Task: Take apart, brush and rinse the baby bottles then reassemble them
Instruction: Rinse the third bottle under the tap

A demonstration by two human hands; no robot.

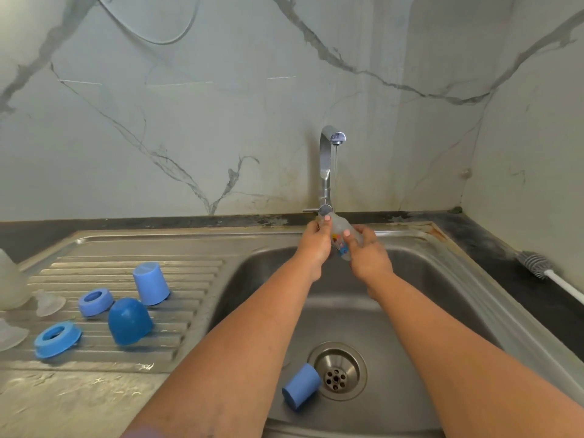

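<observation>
Both my hands hold one clear baby bottle with a coloured print, under the running tap at the back of the sink. My left hand grips its upper end and my right hand grips its lower part. On the draining board lie two blue caps, two blue collar rings and clear teats. A third blue cap lies on its side in the basin beside the drain.
The steel sink has its drain near the front. A bottle brush with a white handle lies on the dark counter at the right. A clear bottle part stands at the far left edge. Marble wall lies behind.
</observation>
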